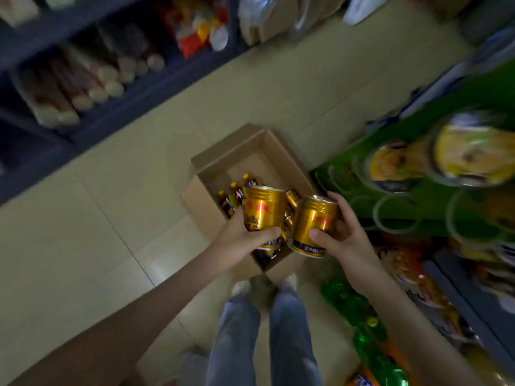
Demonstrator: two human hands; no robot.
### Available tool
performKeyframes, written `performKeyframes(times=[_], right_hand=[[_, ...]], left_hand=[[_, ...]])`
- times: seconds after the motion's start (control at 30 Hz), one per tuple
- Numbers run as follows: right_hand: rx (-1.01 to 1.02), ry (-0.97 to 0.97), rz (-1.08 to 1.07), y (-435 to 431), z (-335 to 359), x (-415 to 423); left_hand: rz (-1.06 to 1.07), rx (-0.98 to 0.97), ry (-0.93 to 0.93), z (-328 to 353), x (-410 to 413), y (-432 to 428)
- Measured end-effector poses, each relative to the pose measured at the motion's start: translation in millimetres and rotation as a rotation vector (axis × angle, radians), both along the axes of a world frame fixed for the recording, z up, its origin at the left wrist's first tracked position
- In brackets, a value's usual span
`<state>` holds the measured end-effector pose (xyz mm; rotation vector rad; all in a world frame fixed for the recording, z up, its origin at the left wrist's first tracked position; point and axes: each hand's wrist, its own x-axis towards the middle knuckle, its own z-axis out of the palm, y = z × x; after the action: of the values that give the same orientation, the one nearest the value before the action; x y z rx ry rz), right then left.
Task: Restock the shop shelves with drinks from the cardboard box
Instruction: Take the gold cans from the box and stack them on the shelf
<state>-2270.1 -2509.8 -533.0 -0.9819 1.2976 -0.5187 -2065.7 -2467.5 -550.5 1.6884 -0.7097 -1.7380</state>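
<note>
Head view, looking straight down an aisle: the person's left grip [239, 240], a bare hand, is clamped on a gold drink can [263, 208], thumb across its front and fingers curled behind. The right grip [344, 235] is clamped on a second gold can [313, 222], thumb low on the label and fingers round the far side. Both cans are upright or nearly so, tilted a little, close beside each other and held just above the near end of the cardboard box [199, 203].

The box sits open on the tiled floor [111, 218], its flaps folded out, right in front of the person's shoes. Inside it, small dark bottles with yellow caps [237, 192] stand along the left wall, and another gold can [292, 196] shows between the two held ones. The far half of the box shows bare cardboard.

To the right stands a green display rack [412, 196] with ring holders, carrying yellow-lidded tubs [471, 154]. Green bottles [348, 302] lie low on the right. A dark shelf unit [117, 115] with blurred cylindrical packs runs along the left.
</note>
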Motion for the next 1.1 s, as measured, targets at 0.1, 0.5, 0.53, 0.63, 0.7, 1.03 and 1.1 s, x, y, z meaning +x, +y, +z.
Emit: performKeyframes(times=[0.1, 0.5, 0.53, 0.63, 0.7, 1.03, 1.1], right_hand=[[-0.076, -0.001, -0.067, 24.4, 86.1, -27.4], [-0.425, 0.016, -0.411, 186.8, 290.4, -196.1], [-0.459, 0.023, -0.443, 207.4, 298.2, -216.1], [-0.547, 0.053, -0.528, 273.7, 320.2, -278.8], [-0.601, 0.102, -0.585, 317.7, 337.8, -319.1], [-0.769, 0.255, -0.827, 453.6, 406.5, -470.4], [-0.825, 0.284, -0.891, 461.7, 416.2, -489.1]], left_hand=[[-0.125, -0.067, 0.037, 73.7, -19.1, 8.4], [-0.575, -0.462, 0.105, 265.2, -207.6, 76.0], [-0.607, -0.492, 0.113, 274.9, -229.2, 89.1], [-0.693, -0.551, 0.159, 301.1, -300.3, 138.3], [-0.729, -0.574, 0.203, 315.8, -350.3, 173.2], [-1.001, -0.576, 0.399, 389.8, -536.8, 256.2], [-1.031, -0.649, 0.326, 407.5, -566.2, 257.9]])
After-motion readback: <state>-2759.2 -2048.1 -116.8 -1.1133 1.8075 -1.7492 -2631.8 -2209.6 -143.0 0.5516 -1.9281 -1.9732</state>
